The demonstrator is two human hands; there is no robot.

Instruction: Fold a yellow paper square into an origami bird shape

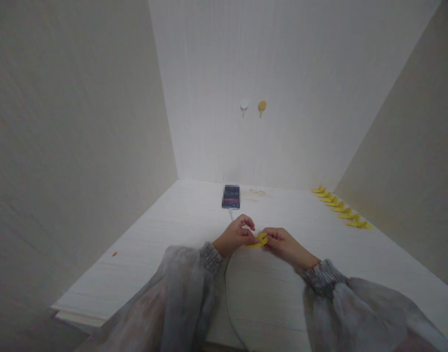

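A small yellow folded piece (262, 239), apparently paper, is between my two hands above the white table. My right hand (282, 242) pinches its right end between thumb and fingers. At its left side, the thumb of my left hand (238, 234) presses on the piece, while the index finger curls above, apart from it. What the other left fingers do underneath is hidden. Along the right edge of the table stands a row of several similar yellow folded pieces (333, 201).
A phone (231, 197) lies beyond my hands, with a pale cable (227, 293) running toward me. Two hooks, one white (244, 104) and one yellow (262, 105), are on the back wall. A small orange scrap (114, 254) lies at left. Walls enclose both sides.
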